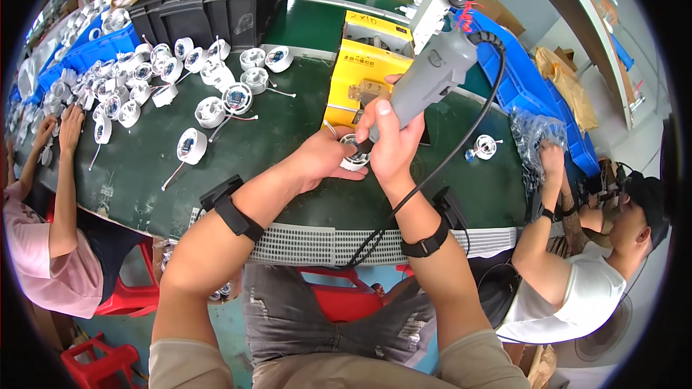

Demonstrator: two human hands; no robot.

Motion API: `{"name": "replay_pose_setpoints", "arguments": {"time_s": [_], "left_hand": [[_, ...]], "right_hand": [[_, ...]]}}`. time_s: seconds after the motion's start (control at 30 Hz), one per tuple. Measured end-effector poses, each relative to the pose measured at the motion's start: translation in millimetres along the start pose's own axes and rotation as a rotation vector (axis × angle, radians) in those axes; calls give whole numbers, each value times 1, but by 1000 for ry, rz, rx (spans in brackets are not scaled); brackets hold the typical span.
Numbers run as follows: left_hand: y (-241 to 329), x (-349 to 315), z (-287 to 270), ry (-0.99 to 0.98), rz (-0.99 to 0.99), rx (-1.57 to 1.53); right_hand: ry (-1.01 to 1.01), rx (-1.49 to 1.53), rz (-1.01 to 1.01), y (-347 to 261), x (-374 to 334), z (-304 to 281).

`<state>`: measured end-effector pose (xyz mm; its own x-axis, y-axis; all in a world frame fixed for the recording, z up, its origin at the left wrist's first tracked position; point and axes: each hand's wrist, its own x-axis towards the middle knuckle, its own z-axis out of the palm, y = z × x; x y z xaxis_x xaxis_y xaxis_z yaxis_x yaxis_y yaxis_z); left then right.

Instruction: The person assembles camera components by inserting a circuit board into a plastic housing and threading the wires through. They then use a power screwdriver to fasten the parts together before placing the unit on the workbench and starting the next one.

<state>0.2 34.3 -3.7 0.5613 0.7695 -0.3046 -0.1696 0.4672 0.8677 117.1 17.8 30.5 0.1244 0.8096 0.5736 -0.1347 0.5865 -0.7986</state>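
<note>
Right hand [389,140] fingers wrap a grey electric screwdriver [432,75]; left hand [328,158] fingers hold the round white part [353,161] beneath its tip.

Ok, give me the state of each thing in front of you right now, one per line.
right hand: wrapped around the grey electric screwdriver, held tilted, tip down
left hand: steadying the round white part on the green belt
round white part: lying flat under the screwdriver tip
yellow box: open at the top
loose white parts: spread on the belt, wires trailing
blue bin: open
</note>
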Motion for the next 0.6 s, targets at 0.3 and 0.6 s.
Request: {"name": "replay_pose_setpoints", "arguments": {"time_s": [0.3, 0.6], "left_hand": [[49, -37, -49, 536, 295, 1453], [73, -77, -39, 695, 673, 1113]], "right_hand": [[7, -364, -315, -2, 2, -55], [773, -1563, 495, 7, 2, -240]]}}
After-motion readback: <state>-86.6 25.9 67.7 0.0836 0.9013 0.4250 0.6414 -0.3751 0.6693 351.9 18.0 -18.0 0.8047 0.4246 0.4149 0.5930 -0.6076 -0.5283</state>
